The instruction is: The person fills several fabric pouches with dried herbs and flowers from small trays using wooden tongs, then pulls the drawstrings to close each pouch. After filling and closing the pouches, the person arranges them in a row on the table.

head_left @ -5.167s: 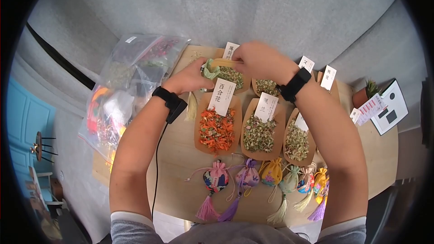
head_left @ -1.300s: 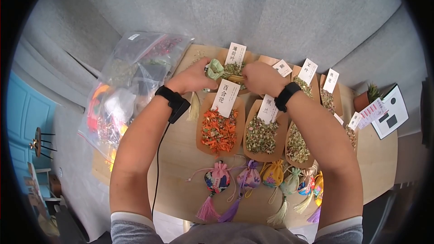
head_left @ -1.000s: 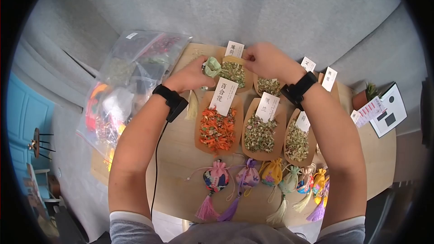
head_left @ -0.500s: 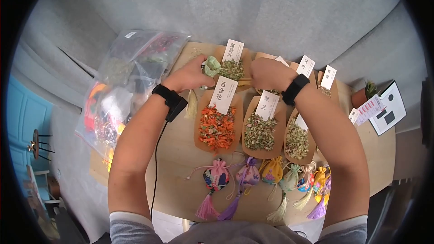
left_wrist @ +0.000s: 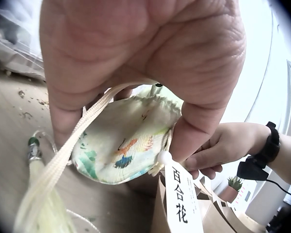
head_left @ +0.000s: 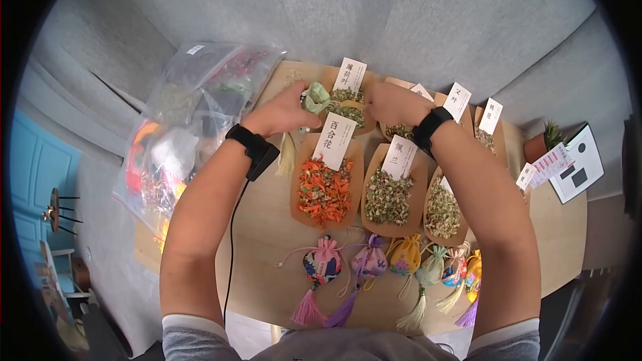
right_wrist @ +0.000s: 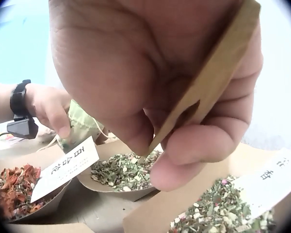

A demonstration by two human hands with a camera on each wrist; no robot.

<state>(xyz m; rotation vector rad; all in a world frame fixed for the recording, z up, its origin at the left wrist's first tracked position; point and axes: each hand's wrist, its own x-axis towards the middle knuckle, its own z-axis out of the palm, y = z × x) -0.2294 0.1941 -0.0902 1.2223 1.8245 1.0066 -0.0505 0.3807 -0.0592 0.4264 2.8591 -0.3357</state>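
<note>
My left hand (head_left: 284, 112) grips a small pale green drawstring pouch (head_left: 316, 98) at the back left; its painted cloth side (left_wrist: 128, 145) faces the left wrist camera, between fingers and thumb. A cream tassel (head_left: 286, 154) hangs below. My right hand (head_left: 396, 107) pinches a narrow wooden tool (right_wrist: 213, 73) with a slit in it, its tip down at the green dried herbs (right_wrist: 123, 170) in the back-left paper tray, just right of the pouch. What lies inside the pouch is hidden.
In front stand trays of orange petals (head_left: 324, 190) and pale herbs (head_left: 388, 197). Several tasselled pouches (head_left: 322, 261) line the near edge. Large plastic bags (head_left: 194, 107) lie left; a potted plant (head_left: 550, 135) and white board (head_left: 578, 167) stand right.
The wooden tool has shifted from the near edge of the back-left tray to over its herbs, the right hand moving slightly with it. The left hand keeps its hold on the green pouch.
</note>
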